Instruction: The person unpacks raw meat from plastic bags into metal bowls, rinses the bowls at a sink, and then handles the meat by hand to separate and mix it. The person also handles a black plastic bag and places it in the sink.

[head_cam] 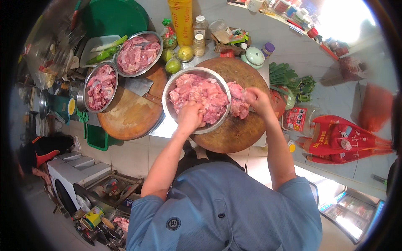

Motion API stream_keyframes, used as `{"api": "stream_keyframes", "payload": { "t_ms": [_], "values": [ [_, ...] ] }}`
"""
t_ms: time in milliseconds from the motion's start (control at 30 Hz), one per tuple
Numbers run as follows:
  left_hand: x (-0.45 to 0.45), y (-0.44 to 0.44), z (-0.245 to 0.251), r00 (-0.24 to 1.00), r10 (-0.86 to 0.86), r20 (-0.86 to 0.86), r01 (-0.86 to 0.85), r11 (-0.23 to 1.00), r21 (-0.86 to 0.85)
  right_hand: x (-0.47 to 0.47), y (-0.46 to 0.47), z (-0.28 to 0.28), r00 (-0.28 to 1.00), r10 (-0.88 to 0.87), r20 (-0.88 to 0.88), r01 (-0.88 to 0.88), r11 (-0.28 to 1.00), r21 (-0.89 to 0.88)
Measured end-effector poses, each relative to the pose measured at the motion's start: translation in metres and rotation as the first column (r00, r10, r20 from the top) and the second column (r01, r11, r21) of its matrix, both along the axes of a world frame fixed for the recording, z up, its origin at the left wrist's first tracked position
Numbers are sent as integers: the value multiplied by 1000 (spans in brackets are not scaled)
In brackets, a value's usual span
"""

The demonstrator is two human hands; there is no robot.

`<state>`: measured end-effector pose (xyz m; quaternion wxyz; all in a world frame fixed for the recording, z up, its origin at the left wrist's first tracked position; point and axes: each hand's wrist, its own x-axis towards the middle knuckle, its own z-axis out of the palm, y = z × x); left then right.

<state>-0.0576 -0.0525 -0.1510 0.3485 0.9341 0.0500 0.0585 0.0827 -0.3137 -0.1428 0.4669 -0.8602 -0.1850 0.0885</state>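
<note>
A steel bowl [197, 131] heaped with cut raw meat [204, 91] overlaps the left edge of a round wooden chopping board [220, 138]. My left hand [190, 117] reaches over the near rim, its curled fingers against the meat; their tips are hidden. Right of the bowl, my right hand [258, 99] pinches the edge of a raw meat piece [237, 92] on the board. Another raw chunk [240, 109] lies just below it. On a second round board [128, 117] rests a cleaver [138, 86], its wooden handle [153, 98] pointing towards the bowl.
Two more steel bowls of raw meat [138, 55] [101, 88] stand at the left. Behind are green fruits [173, 66], jars [199, 45] and a lidded pale green pot [253, 57]. Leafy greens [292, 80] and a red bag [342, 138] lie right. Another person's leg [47, 150] shows far left.
</note>
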Motion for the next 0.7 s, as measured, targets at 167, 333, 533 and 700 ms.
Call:
{"api": "stream_keyframes", "payload": {
  "t_ms": [167,333,533,700],
  "values": [
    [-2,24,5,956,83,-281,-272,605,-748,-30,14,-7,1000,-21,0,20,992,127],
    [-3,32,38,987,52,-153,-159,144,-977,-63,89,27,923,376,-80,-308,848,431],
    [-3,28,46,985,124,-121,-138,144,-980,-75,146,14,928,357,108,-368,826,427],
    [-17,55,35,892,387,-233,-205,-112,-972,-74,111,-13,905,418,78,-422,906,37]
  ]
}}
